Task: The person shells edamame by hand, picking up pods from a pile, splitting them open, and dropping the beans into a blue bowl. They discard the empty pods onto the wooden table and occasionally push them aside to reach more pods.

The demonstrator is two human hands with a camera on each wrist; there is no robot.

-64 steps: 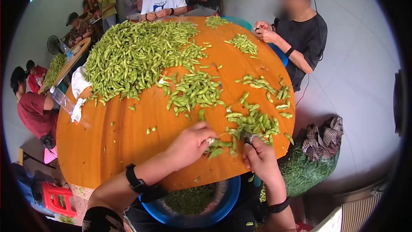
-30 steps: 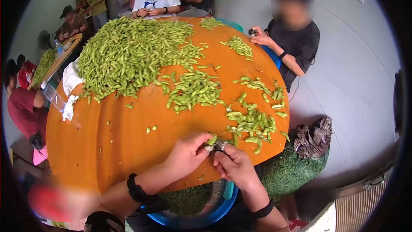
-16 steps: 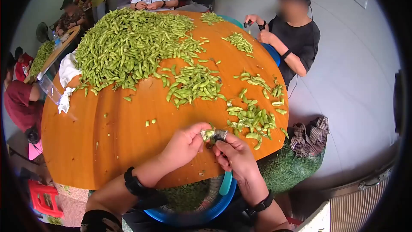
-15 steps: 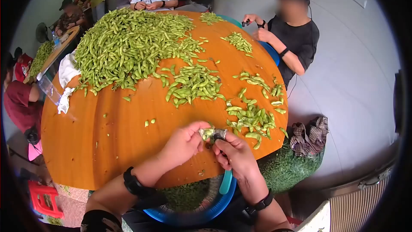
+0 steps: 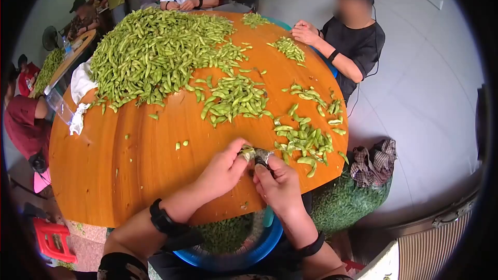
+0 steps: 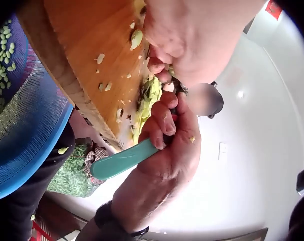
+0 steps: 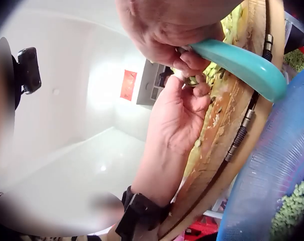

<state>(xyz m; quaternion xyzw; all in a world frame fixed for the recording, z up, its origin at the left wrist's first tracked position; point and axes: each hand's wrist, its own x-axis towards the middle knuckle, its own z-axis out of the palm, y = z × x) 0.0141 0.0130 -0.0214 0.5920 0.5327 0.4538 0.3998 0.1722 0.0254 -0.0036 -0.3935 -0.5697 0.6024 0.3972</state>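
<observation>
Both hands meet over the front part of the wooden table (image 5: 104, 176). The left hand (image 5: 220, 173) pinches a green edamame pod (image 5: 248, 153) between thumb and fingers. Right beside it, the right hand (image 5: 280, 184) grips a tool with a curved teal handle (image 6: 124, 159), its thumb close to the pod. A black piece shows at the right thumb in the head view; the tool's working end is hidden by the fingers. Loose pods (image 5: 308, 142) lie just beyond the right hand, and another small heap of pods (image 5: 236, 101) lies ahead.
A large pod pile (image 5: 155, 57) covers the table's far left. Below the front edge sits a blue basket (image 6: 41, 155) with shelled beans (image 7: 294, 208). A green-filled sack (image 5: 358, 202) stands at right. Another person (image 5: 355, 41) in black sits across, right.
The right hand has come left from the loose pods to meet the left hand. The left hand now holds a pod, which showed split with beans half a second ago.
</observation>
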